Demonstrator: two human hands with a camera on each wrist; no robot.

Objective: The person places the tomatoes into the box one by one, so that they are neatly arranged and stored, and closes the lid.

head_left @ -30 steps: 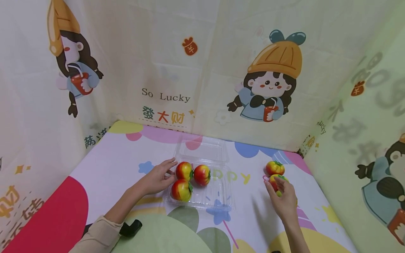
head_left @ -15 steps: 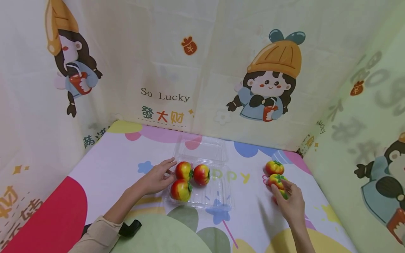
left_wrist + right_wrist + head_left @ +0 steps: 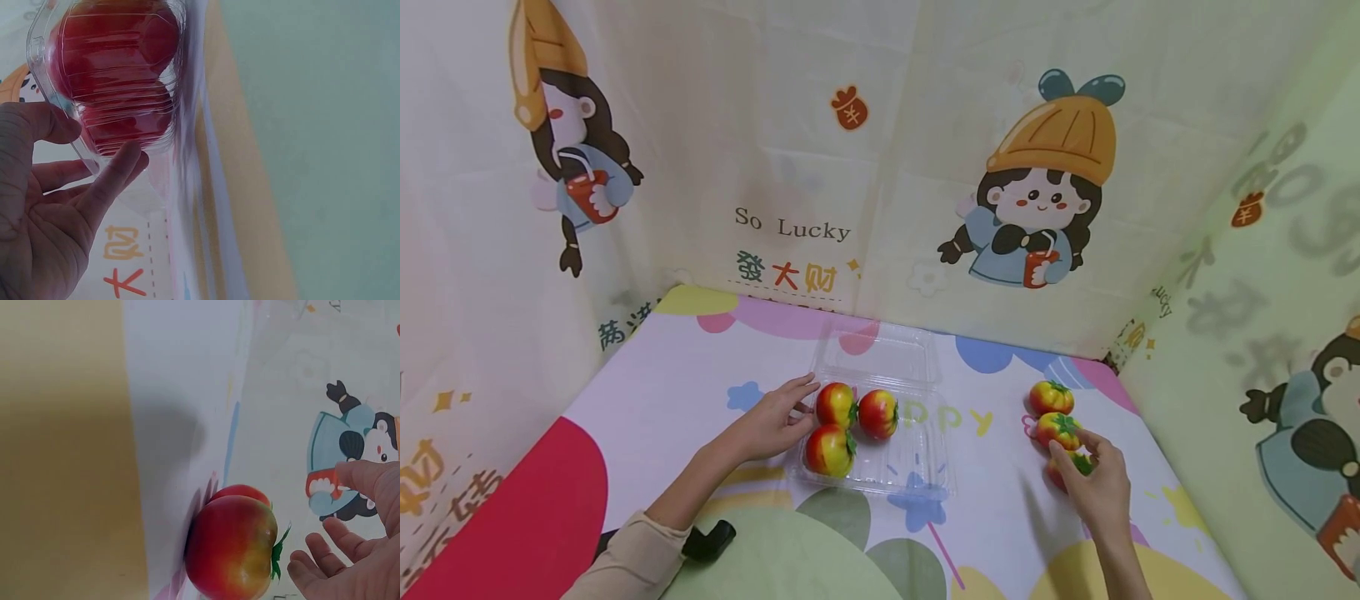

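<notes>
The clear plastic clamshell box (image 3: pixel 917 454) lies with its lid (image 3: pixel 876 354) folded back. Inside its left part are three glossy red-and-yellow tomatoes (image 3: pixel 878 415) with green leafy tops. At the box's left side is my left hand (image 3: pixel 772 421); in the left wrist view its loosely bent fingers (image 3: pixel 115 172) rest along the wall, thumb by the rim. Three similar tomatoes stand in a row on the right: a far one (image 3: pixel 1051 398), a middle one (image 3: pixel 1057 430) and a near one (image 3: pixel 1060 475). My right hand (image 3: pixel 1097 483) hovers over the near tomato, fingers spread and partly covering it.
A patterned cloth covers the table (image 3: pixel 985 500), with printed curtains (image 3: pixel 910 167) rising along its back and sides. Near the left sleeve lies a small black object (image 3: pixel 709 542). Bare cloth separates the box from the tomato row.
My right hand has moved right and toward the near side, from the middle tomato to over the near one, uncovering the middle one. The left hand and box have stayed in place.
</notes>
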